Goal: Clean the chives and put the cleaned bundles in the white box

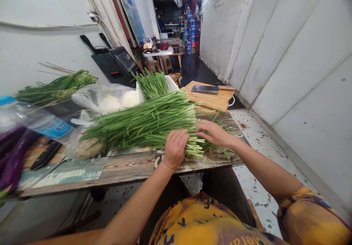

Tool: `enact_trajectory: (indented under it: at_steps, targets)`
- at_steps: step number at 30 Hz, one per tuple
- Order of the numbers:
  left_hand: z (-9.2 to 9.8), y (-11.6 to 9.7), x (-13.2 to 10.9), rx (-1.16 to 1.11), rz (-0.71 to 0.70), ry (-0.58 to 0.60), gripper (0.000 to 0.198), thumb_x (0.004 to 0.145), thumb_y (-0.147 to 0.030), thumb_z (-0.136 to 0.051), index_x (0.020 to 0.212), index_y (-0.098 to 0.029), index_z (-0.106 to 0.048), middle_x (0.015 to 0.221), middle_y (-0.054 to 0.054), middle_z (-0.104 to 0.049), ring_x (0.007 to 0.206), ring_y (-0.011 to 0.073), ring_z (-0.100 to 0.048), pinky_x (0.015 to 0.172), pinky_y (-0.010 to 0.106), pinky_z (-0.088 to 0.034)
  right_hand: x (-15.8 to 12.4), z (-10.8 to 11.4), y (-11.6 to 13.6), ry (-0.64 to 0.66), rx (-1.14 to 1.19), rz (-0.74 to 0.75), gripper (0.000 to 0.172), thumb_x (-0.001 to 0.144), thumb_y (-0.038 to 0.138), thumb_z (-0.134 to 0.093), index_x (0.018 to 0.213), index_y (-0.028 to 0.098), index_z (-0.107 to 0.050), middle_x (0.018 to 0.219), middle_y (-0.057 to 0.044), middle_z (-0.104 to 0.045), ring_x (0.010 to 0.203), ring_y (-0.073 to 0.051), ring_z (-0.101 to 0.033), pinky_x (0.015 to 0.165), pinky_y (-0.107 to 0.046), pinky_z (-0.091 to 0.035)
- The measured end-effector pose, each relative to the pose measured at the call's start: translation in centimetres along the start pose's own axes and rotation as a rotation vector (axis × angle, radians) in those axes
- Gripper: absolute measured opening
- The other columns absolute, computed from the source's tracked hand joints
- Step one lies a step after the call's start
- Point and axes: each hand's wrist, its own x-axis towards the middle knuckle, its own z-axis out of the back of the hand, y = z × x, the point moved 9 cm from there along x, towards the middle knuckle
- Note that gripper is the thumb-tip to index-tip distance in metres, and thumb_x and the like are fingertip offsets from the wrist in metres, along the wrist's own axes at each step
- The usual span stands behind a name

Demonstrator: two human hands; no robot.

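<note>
A big pile of garlic chives (145,118) lies across the table, green leaves to the left and pale cut ends to the right. My left hand (176,148) is closed over the near stems, close to their pale ends. Just right of those ends, my right hand (216,133) has its fingers curled in a pinch. What sits between its fingertips is too small to make out. Loose trimmings (222,151) lie under and around my right hand. Behind the pile, more chives (152,84) stand in a white plastic basket (172,84).
A cleaver (205,89) rests on a wooden cutting board (211,100) at the back right. To the left are a plastic bottle (52,126), purple eggplants (16,157), a black-handled knife (46,155) and bagged vegetables (117,100). The table's front edge (123,179) runs before my lap.
</note>
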Motion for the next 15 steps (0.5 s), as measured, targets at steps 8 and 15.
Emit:
enact_trajectory:
  at_steps: [8,15]
  targets:
    - [-0.7,0.1,-0.4,-0.017,-0.005,0.049,0.028,0.085,-0.015,-0.040,0.110,-0.013,-0.052,0.096,0.014,-0.064,0.090,0.0229,-0.056,0.081,0.038,-0.043,0.3,-2.1,0.8,0.034,-0.004,0.054,0.017,0.086,0.020,-0.050,0.092,0.015,-0.065,0.078,-0.006,-0.059,0.076,-0.016,-0.054,0.067,-0.025,-0.042]
    - [-0.7,-0.2,-0.3,0.050,-0.023,0.057,0.025,0.084,-0.014,-0.043,0.106,-0.011,-0.054,0.094,0.014,-0.064,0.087,0.0229,-0.055,0.078,0.037,-0.042,-0.1,-1.8,-2.3,0.066,-0.310,-0.117,0.015,0.082,0.018,-0.052,0.082,0.016,-0.067,0.081,-0.007,-0.063,0.079,-0.016,-0.056,0.066,-0.023,-0.039]
